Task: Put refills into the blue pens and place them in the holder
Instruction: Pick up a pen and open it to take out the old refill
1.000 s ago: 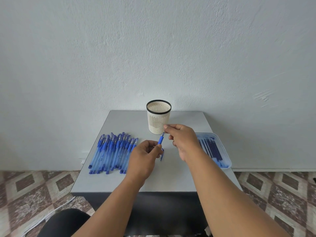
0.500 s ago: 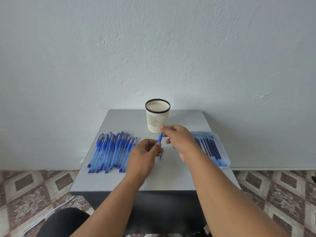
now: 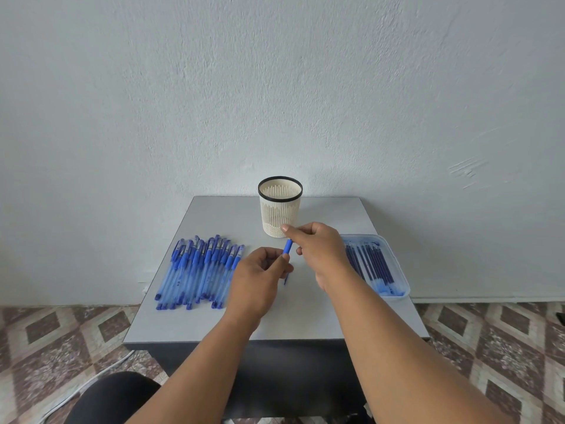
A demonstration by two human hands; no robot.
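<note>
Item in hand: one blue pen (image 3: 287, 248), held above the middle of the table (image 3: 308, 313), tilted, its upper end toward the holder. Right hand (image 3: 318, 249): thumb and forefinger pinched together on the pen's upper end. Left hand (image 3: 260, 276): fingers curled and closed around the lower part, a thin blue tip showing below the fist; whether that is refill or barrel cannot be told. Judged step: seating or closing a pen over its refill. Handling, judged: light, stiff, smooth plastic barrel, likely to slip or twist in the fingers; the thin refill would bend if forced off-line. Best hold: near the joint with one hand, the other steadying the barrel close by, both kept in line. Holder (image 3: 280, 211): cream, slotted, dark rim, upright just beyond the right hand; no pens visible inside. Pens (image 3: 198, 270): many, lying side by side in a row at the left, near the left hand. Tray (image 3: 397, 270): shallow, clear, at the right edge, holding dark refills (image 3: 368, 264) laid lengthwise.
</note>
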